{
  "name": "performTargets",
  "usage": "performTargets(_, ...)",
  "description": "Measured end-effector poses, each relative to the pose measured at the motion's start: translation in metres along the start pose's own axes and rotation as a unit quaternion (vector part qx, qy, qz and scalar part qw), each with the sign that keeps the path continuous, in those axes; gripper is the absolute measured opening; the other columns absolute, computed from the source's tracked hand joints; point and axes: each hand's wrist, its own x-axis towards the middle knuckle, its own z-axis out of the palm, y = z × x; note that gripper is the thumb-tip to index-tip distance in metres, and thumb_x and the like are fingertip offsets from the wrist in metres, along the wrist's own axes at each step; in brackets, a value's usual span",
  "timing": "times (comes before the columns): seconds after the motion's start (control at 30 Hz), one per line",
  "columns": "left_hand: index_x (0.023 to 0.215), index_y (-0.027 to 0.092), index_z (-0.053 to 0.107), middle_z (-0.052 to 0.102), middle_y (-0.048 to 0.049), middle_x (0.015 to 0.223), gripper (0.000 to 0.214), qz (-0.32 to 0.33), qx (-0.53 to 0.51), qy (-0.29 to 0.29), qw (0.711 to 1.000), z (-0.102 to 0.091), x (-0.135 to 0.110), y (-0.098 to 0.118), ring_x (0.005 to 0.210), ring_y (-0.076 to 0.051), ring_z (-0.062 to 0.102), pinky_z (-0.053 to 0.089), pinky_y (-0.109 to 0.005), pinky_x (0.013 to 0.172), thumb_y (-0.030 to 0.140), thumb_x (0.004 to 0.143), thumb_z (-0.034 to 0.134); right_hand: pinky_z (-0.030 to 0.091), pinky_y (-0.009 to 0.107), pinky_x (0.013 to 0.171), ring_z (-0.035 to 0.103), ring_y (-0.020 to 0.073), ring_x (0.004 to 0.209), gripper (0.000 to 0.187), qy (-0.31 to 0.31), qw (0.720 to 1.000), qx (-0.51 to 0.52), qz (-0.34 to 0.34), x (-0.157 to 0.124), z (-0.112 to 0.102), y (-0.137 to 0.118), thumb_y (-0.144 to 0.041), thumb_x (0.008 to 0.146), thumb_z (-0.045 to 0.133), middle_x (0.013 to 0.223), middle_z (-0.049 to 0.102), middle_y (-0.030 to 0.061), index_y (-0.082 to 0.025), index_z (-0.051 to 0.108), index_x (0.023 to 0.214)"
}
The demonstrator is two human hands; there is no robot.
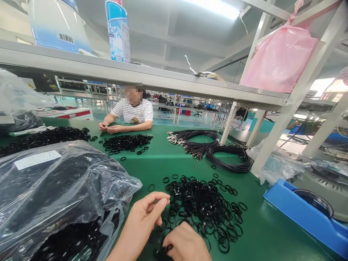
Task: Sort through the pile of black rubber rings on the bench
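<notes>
A heap of small black rubber rings [203, 206] lies on the green table [163, 163] in front of me. My left hand [144, 219] rests at the heap's near left edge, fingers apart, fingertips touching the rings. My right hand [185, 244] sits at the bottom of the heap with its fingers curled over a few rings [164, 250]. A clear plastic bag [54, 195] full of the same black rings lies just left of my left hand.
A blue tape dispenser [307, 214] stands at the right. Coiled black cables [214, 148] lie farther back. Across the table a person in a striped shirt [133, 112] handles another ring pile [126, 142]. A metal shelf [136, 76] and its slanted posts [288, 105] hang overhead.
</notes>
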Motion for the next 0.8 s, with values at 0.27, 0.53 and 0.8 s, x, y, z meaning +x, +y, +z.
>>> performTargets(0.27, 0.106, 0.020, 0.063, 0.067, -0.0009, 0.073, 0.047, -0.037, -0.065, -0.192, 0.978, 0.022, -0.005, -0.020, 0.060, -0.014, 0.057, 0.045, -0.020, 0.050, 0.053, 0.073, 0.067, 0.044, 0.023, 0.047, 0.057, 0.0138, 0.046, 0.020, 0.021, 0.872, 0.353, 0.339, 0.008, -0.018, 0.020, -0.032, 0.066, 0.063, 0.059, 0.060, 0.0022, -0.013, 0.063, 0.075)
performTargets(0.53, 0.077, 0.016, 0.067, 0.065, -0.0001, 0.061, 0.043, -0.051, -0.181, -0.067, 0.980, 0.012, 0.012, -0.036, 0.050, -0.012, 0.057, 0.043, -0.019, 0.044, 0.057, 0.068, 0.071, 0.039, 0.020, 0.045, 0.060, 0.0130, 0.050, 0.028, 0.058, 0.849, 0.404, 0.336, 0.005, -0.026, 0.028, -0.036, 0.067, 0.071, 0.064, 0.065, 0.0051, -0.012, 0.067, 0.081)
performTargets(0.8, 0.075, 0.017, 0.068, 0.058, 0.0037, 0.057, 0.039, -0.043, -0.190, -0.126, 0.973, 0.021, 0.005, -0.033, 0.050, -0.010, 0.052, 0.037, -0.014, 0.038, 0.053, 0.061, 0.078, 0.039, 0.020, 0.043, 0.060, 0.0130, 0.047, 0.043, 0.075, 0.838, 0.415, 0.345, 0.002, -0.016, 0.028, -0.045, 0.066, 0.071, 0.066, 0.070, 0.0098, -0.010, 0.068, 0.090)
